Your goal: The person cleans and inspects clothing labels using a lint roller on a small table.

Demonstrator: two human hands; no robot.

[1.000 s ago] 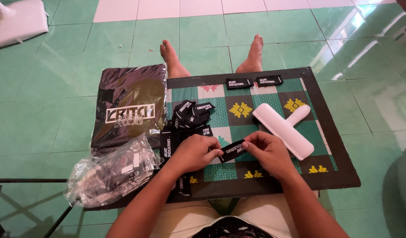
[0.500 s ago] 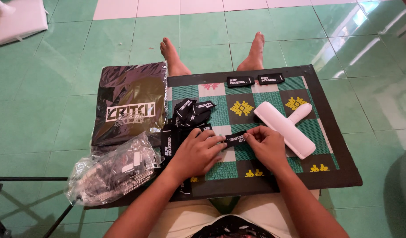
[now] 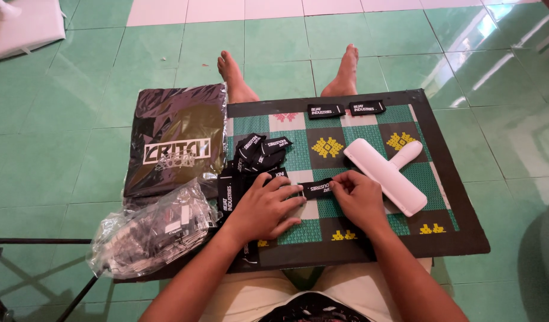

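Note:
My left hand (image 3: pixel 264 206) lies palm down on the low board (image 3: pixel 459 220), its fingertips pressing the left end of a small black label strip (image 3: pixel 318 188). My right hand (image 3: pixel 359 198) pinches the strip's right end between thumb and fingers. A heap of the same black labels (image 3: pixel 250 164) lies just left of my left hand. A white T-shaped plastic tool (image 3: pixel 384 173) rests to the right of my right hand.
Two black labels (image 3: pixel 345 110) lie side by side at the board's far edge, near my bare feet (image 3: pixel 235 77). A dark folded garment in plastic (image 3: pixel 176 140) and a clear bag of labels (image 3: pixel 152 232) sit at the left. Green tiled floor surrounds the board.
Both hands have brought the label strip down flat onto the board; my left hand has spread over its left end.

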